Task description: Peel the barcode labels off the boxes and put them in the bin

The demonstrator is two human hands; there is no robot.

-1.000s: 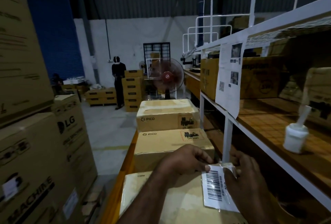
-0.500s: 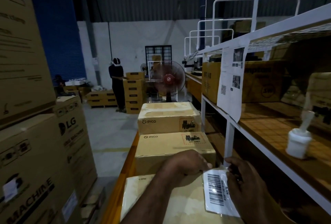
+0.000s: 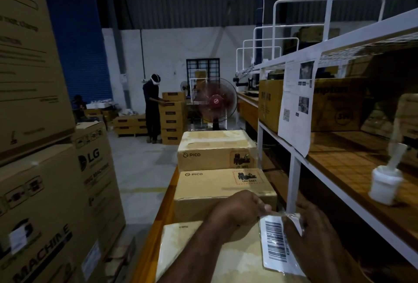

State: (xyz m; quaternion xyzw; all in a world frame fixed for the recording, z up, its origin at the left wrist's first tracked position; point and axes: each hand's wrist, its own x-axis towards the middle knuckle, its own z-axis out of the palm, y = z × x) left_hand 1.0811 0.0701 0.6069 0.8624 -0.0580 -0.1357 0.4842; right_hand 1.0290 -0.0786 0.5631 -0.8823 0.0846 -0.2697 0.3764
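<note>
Head view, left hand [image 3: 235, 212], right hand [image 3: 314, 233] pinching barcode label [image 3: 274, 243] on box [image 3: 203, 251]

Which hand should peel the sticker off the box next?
Probably the right hand: it pinches the lifted top edge of the white barcode label; the left hand only sits by a corner.

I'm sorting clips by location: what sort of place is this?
Most likely a warehouse or stockroom: tall stacks of large brown cardboard cartons, a white metal shelving rack holding more boxes, and a bare grey concrete floor where another person works at a box stack.
</note>
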